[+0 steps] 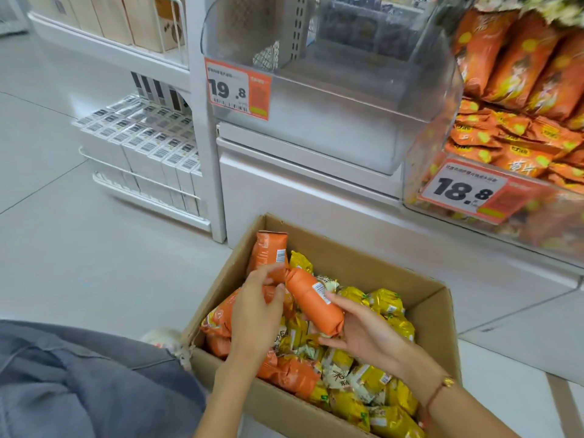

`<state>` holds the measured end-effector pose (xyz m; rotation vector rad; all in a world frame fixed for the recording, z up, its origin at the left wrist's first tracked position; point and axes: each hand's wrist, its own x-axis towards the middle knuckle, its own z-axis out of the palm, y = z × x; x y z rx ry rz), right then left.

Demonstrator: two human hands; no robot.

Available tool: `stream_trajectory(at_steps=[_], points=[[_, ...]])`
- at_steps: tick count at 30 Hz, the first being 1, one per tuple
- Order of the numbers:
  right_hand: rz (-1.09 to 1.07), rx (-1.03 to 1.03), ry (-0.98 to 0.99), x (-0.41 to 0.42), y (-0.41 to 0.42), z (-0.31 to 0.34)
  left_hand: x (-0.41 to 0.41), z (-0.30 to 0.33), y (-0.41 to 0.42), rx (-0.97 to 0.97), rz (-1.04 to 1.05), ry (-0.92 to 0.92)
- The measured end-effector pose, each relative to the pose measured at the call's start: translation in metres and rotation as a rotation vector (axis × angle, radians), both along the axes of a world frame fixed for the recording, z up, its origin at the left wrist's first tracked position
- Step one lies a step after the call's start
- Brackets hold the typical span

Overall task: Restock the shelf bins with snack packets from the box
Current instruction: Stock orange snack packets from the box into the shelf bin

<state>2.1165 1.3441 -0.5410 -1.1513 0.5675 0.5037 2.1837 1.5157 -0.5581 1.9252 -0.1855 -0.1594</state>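
An open cardboard box [433, 314] on the floor holds several orange and yellow snack packets [347, 384]. Over the box, my left hand [256, 314] grips an upright orange packet [268, 251] near its lower end. My right hand [360, 333] cradles a second orange packet [313, 298] from below, fingers curled round it; this packet lies tilted and touches the first. Above the box hangs a clear shelf bin [331, 121] with a 19.8 price tag [237, 88]; it looks almost bare. To its right a clear bin [442, 197] tagged 18.8 is full of orange packets [512, 74].
A white shelf unit [202, 128] at the left carries rows of white boxes [142, 143] behind wire rails. The white shelf base [300, 197] stands right behind the cardboard box. My grey-clad knee [79, 380] fills the lower left. Pale floor tiles [63, 232] spread to the left.
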Motion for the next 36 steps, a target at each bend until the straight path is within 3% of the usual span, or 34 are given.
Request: stream_trajectory(at_steps=[4, 7, 9, 12, 18, 21, 28, 36], points=[[-0.114, 0.275, -0.023, -0.005, -0.005, 0.012, -0.004, 0.018, -0.011, -0.188, -0.133, 0.431], [-0.112, 0.221, -0.023, -0.001, -0.004, 0.018, -0.007, 0.028, -0.015, -0.216, -0.337, 0.599], [0.002, 0.038, -0.031, 0.001, -0.004, 0.019, -0.009, 0.029, -0.016, -0.217, -0.339, 0.596], [0.127, -0.348, -0.079, 0.003, -0.003, 0.025, -0.010, 0.031, -0.015, -0.268, -0.157, 0.592], [0.345, -0.715, -0.103, 0.002, -0.006, 0.015, -0.001, 0.031, -0.002, -0.308, 0.120, 0.543], [0.601, -0.818, -0.001, -0.004, 0.004, -0.008, 0.000, 0.028, 0.006, -0.374, 0.135, 0.542], [0.902, -0.904, 0.203, 0.011, 0.039, -0.025, 0.004, 0.020, 0.011, -0.356, 0.138, 0.559], [1.071, -0.862, 0.171, 0.027, 0.038, -0.020, 0.006, 0.014, 0.012, -0.338, 0.081, 0.562]])
